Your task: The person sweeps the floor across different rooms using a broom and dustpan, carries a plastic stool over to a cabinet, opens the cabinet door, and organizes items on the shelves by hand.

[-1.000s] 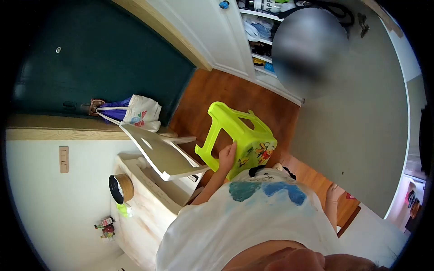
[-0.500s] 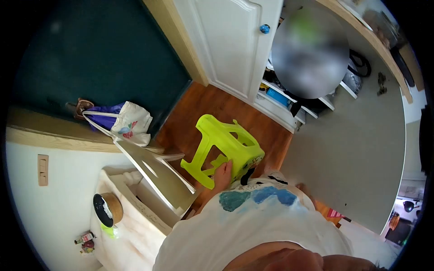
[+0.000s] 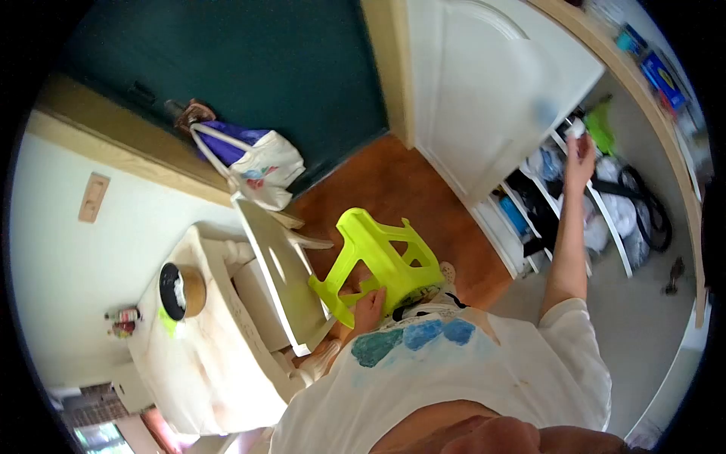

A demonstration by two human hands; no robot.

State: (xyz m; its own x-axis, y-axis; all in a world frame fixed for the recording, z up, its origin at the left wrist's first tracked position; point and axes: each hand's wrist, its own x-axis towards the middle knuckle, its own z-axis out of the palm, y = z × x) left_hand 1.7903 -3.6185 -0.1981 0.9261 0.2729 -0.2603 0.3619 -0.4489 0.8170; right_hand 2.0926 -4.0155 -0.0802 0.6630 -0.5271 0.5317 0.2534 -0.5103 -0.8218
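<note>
A lime-green plastic stool [image 3: 382, 253] is tipped on its side in front of my waist, its seat toward me. My left hand [image 3: 369, 309] is closed on its near lower edge. My right arm stretches out to the shelves of the open cabinet. There my right hand [image 3: 579, 163] has its fingers drawn together at a small white thing [image 3: 577, 129], too small to name. A green item [image 3: 600, 129] lies just right of those fingers. Bagged things [image 3: 620, 212] and a black looped strap or hose [image 3: 649, 208] sit on the shelves nearby.
The white cabinet door [image 3: 484, 91] stands open on the far side. Left of the stool is a pale chair [image 3: 283, 280], beside a marble-look table [image 3: 189, 363] bearing a round pot [image 3: 193, 291]. Bags [image 3: 265, 163] hang by the dark green door [image 3: 287, 68]. Wooden floor [image 3: 340, 178] lies beneath.
My view has turned, and the cabinet shelves now show where a blurred patch covered them. My right arm is now visible, reaching into the cabinet. The left hand still grips the stool.
</note>
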